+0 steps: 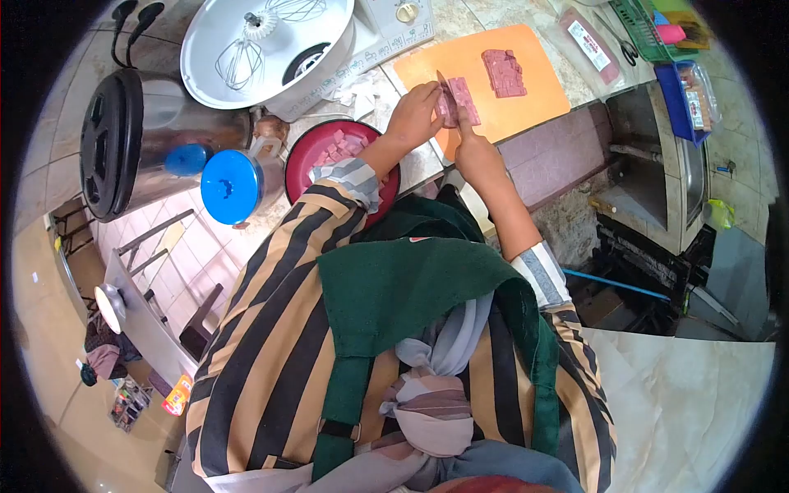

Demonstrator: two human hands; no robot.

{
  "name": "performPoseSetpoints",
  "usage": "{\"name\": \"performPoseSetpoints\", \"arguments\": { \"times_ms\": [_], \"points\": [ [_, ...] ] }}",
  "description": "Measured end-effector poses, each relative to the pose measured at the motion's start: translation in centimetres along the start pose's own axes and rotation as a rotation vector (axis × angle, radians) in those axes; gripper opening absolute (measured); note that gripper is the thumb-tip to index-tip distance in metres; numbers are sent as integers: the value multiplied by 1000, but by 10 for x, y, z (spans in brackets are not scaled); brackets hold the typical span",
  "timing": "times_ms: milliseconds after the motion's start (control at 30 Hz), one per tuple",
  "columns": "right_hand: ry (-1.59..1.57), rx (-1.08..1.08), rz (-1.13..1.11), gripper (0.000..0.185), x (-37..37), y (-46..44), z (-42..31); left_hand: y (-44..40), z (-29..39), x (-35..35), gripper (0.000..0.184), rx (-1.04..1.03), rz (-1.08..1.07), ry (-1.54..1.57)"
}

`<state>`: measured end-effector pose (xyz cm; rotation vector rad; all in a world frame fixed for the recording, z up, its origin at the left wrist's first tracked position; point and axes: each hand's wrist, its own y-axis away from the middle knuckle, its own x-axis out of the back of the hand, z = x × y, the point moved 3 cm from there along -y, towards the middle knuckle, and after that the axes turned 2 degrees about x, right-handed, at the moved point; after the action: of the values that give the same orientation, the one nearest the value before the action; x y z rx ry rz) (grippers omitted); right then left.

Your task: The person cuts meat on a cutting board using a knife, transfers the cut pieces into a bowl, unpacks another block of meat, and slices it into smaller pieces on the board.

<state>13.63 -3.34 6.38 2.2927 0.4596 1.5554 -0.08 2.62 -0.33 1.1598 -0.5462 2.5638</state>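
Note:
An orange cutting board [538, 62] lies on the counter with two portions of pink meat on it. My right hand [478, 156] is closed on a knife [448, 90], its index finger stretched along the blade. The blade rests at the nearer portion of cut meat [465, 100]. My left hand [413, 119] is at the left side of this portion, fingers bent and pressed against it beside the blade. Farther right on the board sits the other meat portion [503, 73]. Below my left forearm, a red bowl [297, 164] holds pink meat cubes [343, 146].
A white mixer bowl with whisks [197, 53] stands at the upper left. Near it are a blue-lidded jug [228, 187] and a large metal container [148, 144]. Packaged meat [588, 45], scissors [629, 53] and a blue basket [678, 103] are at the right.

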Motion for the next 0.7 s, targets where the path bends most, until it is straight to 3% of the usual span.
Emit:
{"name": "performPoseSetpoints", "arguments": {
  "times_ms": [700],
  "points": [
    [-83,43,43,69,-28,-15,10,1,1,-1,53,-5,60,-3]
  ]
}}
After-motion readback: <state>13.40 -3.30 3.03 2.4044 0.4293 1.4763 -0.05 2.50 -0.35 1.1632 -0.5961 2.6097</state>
